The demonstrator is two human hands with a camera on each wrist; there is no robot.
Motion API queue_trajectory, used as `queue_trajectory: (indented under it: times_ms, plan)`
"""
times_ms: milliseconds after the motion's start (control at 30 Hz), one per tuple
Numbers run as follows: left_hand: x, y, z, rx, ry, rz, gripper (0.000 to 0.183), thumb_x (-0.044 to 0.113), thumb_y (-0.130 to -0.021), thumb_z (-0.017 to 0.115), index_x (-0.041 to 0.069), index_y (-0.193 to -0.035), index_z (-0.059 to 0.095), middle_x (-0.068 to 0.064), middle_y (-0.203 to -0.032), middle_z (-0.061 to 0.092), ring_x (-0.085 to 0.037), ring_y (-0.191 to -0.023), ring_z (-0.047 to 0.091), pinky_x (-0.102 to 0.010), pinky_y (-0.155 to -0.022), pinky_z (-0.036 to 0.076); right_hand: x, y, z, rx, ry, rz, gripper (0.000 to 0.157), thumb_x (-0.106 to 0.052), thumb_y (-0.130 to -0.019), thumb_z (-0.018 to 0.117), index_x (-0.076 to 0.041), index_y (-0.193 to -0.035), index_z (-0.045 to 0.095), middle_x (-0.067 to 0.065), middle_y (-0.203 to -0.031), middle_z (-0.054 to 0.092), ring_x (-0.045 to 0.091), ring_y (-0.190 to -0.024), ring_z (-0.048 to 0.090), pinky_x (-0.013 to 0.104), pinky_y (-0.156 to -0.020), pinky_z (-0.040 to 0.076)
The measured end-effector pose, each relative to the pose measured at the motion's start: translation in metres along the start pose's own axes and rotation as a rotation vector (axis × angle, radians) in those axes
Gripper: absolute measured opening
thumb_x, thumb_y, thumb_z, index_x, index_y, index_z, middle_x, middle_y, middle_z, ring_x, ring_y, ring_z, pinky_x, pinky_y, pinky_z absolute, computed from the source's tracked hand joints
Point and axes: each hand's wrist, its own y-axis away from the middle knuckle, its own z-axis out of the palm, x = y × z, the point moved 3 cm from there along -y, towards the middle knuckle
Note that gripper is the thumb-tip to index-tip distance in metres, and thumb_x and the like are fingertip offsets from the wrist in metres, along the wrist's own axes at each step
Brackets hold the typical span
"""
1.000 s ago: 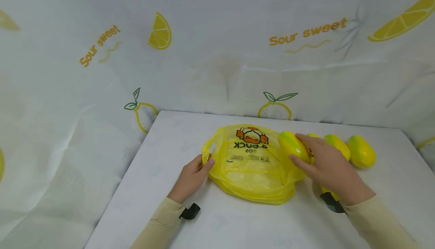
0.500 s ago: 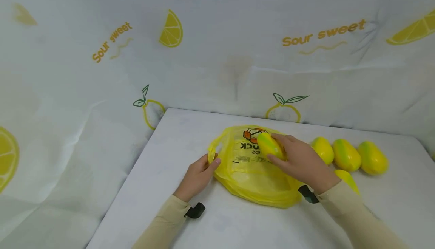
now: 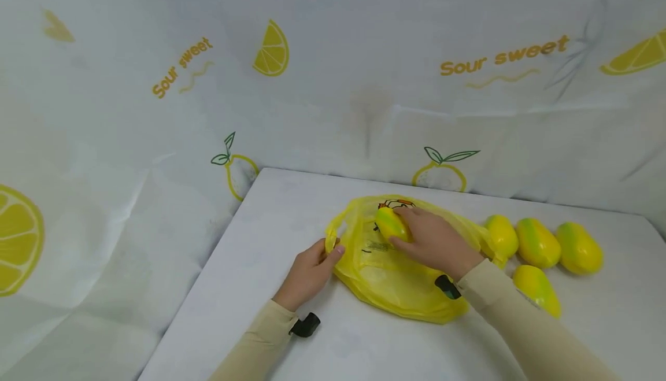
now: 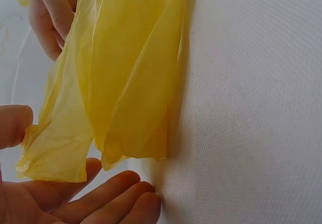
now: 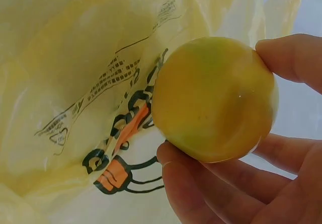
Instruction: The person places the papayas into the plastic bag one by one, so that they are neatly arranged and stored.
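Observation:
A yellow plastic bag [image 3: 395, 288] with a duck print lies spread on the white table. My left hand [image 3: 311, 274] pinches the bag's left handle between thumb and fingers; in the left wrist view, the thumb [image 4: 14, 126] lies on one side of the yellow film. Over the bag's printed wall, my right hand [image 3: 434, 242] grips a yellow mango [image 3: 391, 224] with green streaks. The right wrist view shows this mango [image 5: 214, 100] end-on, between thumb and fingers, with the print close behind it. The right hand partly hides the print in the head view.
Right of the bag, a row of three more mangoes stands, with the middle mango [image 3: 538, 243] between its neighbours. Another mango [image 3: 537, 289] lies nearer, partly behind the right sleeve. A white cloth [image 3: 333, 97] with lemon prints hangs behind the table [image 3: 291, 202].
My right hand has carried the mango leftward from the bag's right side to over the printed wall. The left hand keeps its hold on the handle. The head view has shifted slightly.

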Motion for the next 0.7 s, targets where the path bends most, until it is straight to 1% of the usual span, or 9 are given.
queue_trajectory:
  times_ms: [33,100,200,433,533,600,700]
  plan:
    - [0.000,0.000,0.000,-0.002,0.002,-0.003,0.049,0.065,-0.107,0.056,0.026,-0.134,0.067,0.004,-0.103,0.071,-0.015,-0.087,0.059,-0.031,-0.078,0.049,-0.001,-0.002,0.001,-0.006,0.005,0.000,0.070,-0.045,-0.103,0.072,-0.004,-0.156,0.050,0.023,-0.145,0.065,0.030,-0.109,0.069,0.055,-0.102,0.058]
    - [-0.001,0.000,0.000,-0.006,0.003,-0.010,0.047,0.065,-0.107,0.055,0.027,-0.132,0.067,0.005,-0.091,0.064,-0.014,-0.081,0.056,-0.028,-0.074,0.047,-0.003,-0.005,0.004,-0.011,0.016,-0.005,0.070,-0.045,-0.103,0.072,-0.003,-0.156,0.051,0.023,-0.144,0.066,0.029,-0.106,0.069,0.054,-0.100,0.059]
    - [0.000,0.001,0.000,-0.006,0.001,-0.008,0.046,0.065,-0.107,0.055,0.028,-0.131,0.067,0.005,-0.086,0.060,-0.013,-0.079,0.054,-0.028,-0.072,0.046,-0.005,-0.011,0.007,-0.020,0.027,-0.008,0.070,-0.045,-0.103,0.072,-0.003,-0.156,0.050,0.025,-0.144,0.065,0.032,-0.109,0.070,0.056,-0.101,0.059]
    - [0.000,-0.001,-0.001,-0.006,0.004,-0.001,0.047,0.064,-0.107,0.056,0.026,-0.132,0.068,0.005,-0.091,0.065,-0.014,-0.081,0.056,-0.029,-0.074,0.047,-0.005,-0.023,0.016,-0.055,0.021,0.015,0.071,-0.046,-0.104,0.070,-0.003,-0.157,0.049,0.024,-0.148,0.063,0.038,-0.123,0.067,0.058,-0.108,0.054]
    - [-0.001,-0.001,0.000,-0.009,0.008,-0.002,0.047,0.064,-0.107,0.056,0.026,-0.131,0.068,0.004,-0.089,0.063,-0.014,-0.079,0.055,-0.028,-0.072,0.046,-0.005,-0.027,0.019,-0.064,0.018,0.017,0.071,-0.045,-0.104,0.069,-0.003,-0.157,0.048,0.025,-0.148,0.063,0.039,-0.123,0.066,0.059,-0.109,0.053]
    - [-0.002,-0.001,0.000,-0.010,0.009,0.002,0.047,0.064,-0.107,0.056,0.026,-0.131,0.068,0.004,-0.092,0.065,-0.014,-0.080,0.055,-0.028,-0.072,0.046,-0.005,-0.030,0.021,-0.067,0.020,0.019,0.072,-0.045,-0.104,0.069,-0.002,-0.158,0.048,0.025,-0.148,0.063,0.039,-0.124,0.066,0.059,-0.109,0.053]
    - [-0.003,-0.001,0.000,-0.010,0.004,0.000,0.047,0.065,-0.107,0.055,0.027,-0.132,0.068,0.006,-0.101,0.070,-0.014,-0.085,0.058,-0.029,-0.076,0.048,-0.004,-0.033,0.025,-0.068,0.026,0.016,0.072,-0.045,-0.105,0.068,-0.002,-0.158,0.046,0.026,-0.149,0.062,0.040,-0.124,0.067,0.060,-0.109,0.053]
